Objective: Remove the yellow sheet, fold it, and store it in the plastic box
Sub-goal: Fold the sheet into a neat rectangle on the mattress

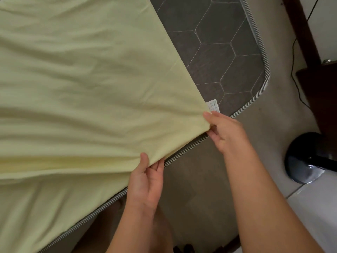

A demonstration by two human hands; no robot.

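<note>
The pale yellow sheet (pixel 87 92) covers most of the mattress, wrinkled, with folds running toward its near corner. That corner is pulled back off the grey hexagon-stitched mattress (pixel 224 57), whose far right corner lies bare. My right hand (pixel 225 132) pinches the sheet's corner just below a small white care label (pixel 213 105). My left hand (pixel 147 181) grips the sheet's edge a little further left, at the mattress's striped piping. No plastic box is in view.
The mattress edge with striped piping (pixel 259 42) runs diagonally from lower left to upper right. To the right are a light floor (pixel 284 125), a dark round stand base (pixel 306 159), a black cable (pixel 293 66) and dark wooden furniture (pixel 321 92).
</note>
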